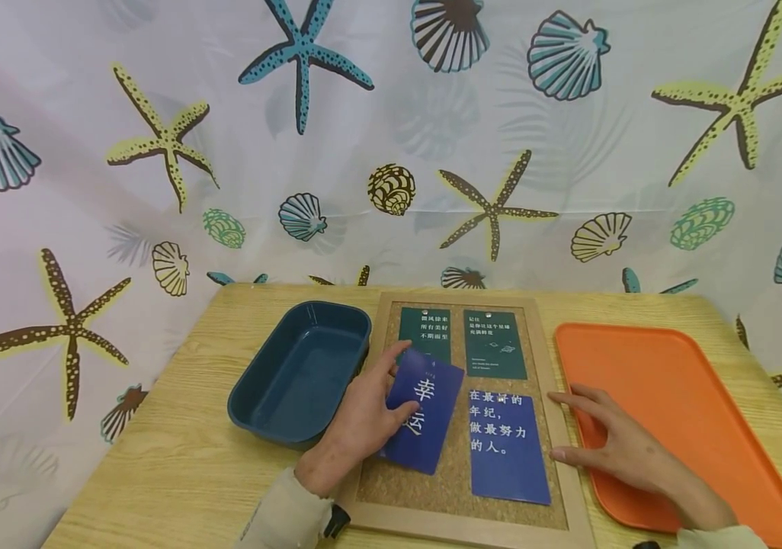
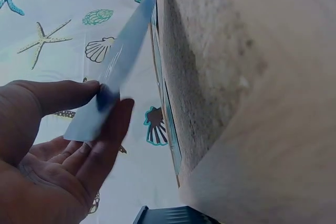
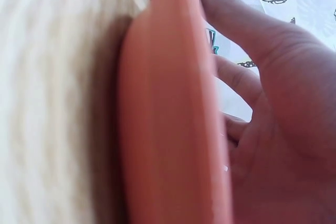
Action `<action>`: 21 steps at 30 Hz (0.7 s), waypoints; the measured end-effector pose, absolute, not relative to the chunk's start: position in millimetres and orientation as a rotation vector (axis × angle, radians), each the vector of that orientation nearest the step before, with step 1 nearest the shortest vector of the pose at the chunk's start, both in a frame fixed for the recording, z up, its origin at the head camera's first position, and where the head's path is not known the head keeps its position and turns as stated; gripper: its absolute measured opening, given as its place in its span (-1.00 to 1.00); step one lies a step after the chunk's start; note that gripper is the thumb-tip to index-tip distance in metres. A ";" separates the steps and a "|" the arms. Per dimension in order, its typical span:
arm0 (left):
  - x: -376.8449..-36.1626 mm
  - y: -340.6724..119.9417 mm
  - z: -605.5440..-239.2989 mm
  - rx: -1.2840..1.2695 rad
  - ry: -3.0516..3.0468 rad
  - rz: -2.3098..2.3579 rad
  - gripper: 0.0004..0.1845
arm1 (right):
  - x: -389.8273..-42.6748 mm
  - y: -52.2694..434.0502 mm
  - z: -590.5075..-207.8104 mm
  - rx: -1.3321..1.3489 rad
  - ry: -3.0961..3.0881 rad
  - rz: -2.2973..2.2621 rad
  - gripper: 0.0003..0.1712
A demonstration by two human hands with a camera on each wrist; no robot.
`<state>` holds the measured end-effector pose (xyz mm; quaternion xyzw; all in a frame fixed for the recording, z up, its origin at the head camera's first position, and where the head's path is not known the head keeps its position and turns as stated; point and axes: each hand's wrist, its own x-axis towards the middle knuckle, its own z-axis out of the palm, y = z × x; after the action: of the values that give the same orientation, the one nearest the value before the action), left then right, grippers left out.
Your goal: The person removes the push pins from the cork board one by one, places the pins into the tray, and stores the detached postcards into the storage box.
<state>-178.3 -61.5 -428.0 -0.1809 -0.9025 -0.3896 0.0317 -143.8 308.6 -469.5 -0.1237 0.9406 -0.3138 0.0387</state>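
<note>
My left hand (image 1: 357,415) pinches a blue card (image 1: 425,435) with white characters between thumb and fingers. The left wrist view shows this card (image 2: 118,59) nearly edge-on, tilted above the corkboard (image 1: 411,496). My right hand (image 1: 627,446) has its fingers spread, holding nothing, above the orange tray's left side and beside the board's wooden frame. On the cork, a second blue card (image 1: 507,465) lies at lower right with a pin at its top. Two green cards, the left one (image 1: 425,324) partly hidden and the right one (image 1: 494,351), are pinned along the top.
A dark blue bin (image 1: 295,381) stands left of the board. The orange tray (image 1: 679,389) lies to the right, its raised wall close to my right hand. Behind the wooden table (image 1: 171,427) hangs a curtain (image 1: 336,168) printed with shells and starfish.
</note>
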 end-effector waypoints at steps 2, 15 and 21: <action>-178.6 -62.6 -428.1 -0.557 -2.742 -1.248 -0.08 | -143.8 308.5 -469.5 -0.378 2.885 -0.961 -0.05; -179.6 -71.6 -427.4 -0.521 -2.681 -1.413 -0.08 | -144.1 308.6 -470.0 -0.377 2.879 -0.967 -0.04; -178.1 -76.2 -422.1 -0.440 -2.648 -1.543 -0.08 | -143.4 309.2 -471.2 -0.374 2.882 -0.956 -0.05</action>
<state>-178.1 -76.2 -422.1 -0.1421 -0.8551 -0.4982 0.0226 -143.4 309.2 -471.2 -0.1222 0.9413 -0.3121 0.0409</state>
